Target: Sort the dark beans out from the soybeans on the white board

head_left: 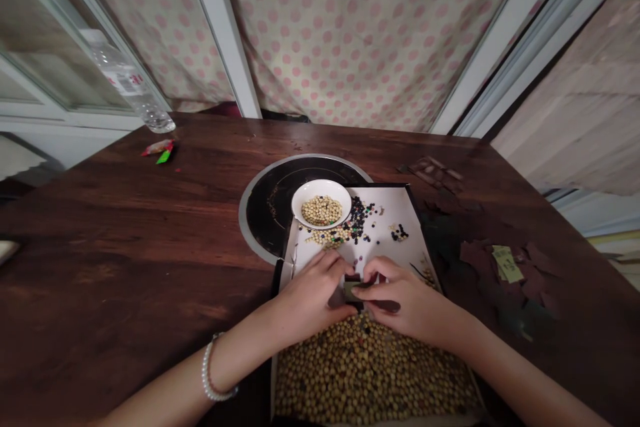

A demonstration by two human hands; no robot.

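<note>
My left hand point(310, 293) and my right hand point(405, 297) meet over a white tray point(400, 210) on the dark wooden table. Both have curled fingers pinching a small dark piece point(356, 288) between them, just above a large heap of yellow soybeans point(370, 373) at the tray's near end. A white bowl point(321, 203) with yellow beans stands at the tray's far left corner. A small mixed pile of yellow, black and green beans point(345, 230) lies beside the bowl. A pearl bracelet point(213, 373) circles my left wrist.
A round black inset plate point(265, 203) sits in the table under the bowl's left side. A plastic water bottle point(127, 83) stands at the far left, with small red and green wrappers point(160, 150) near it. Torn brown scraps point(500, 270) lie right of the tray.
</note>
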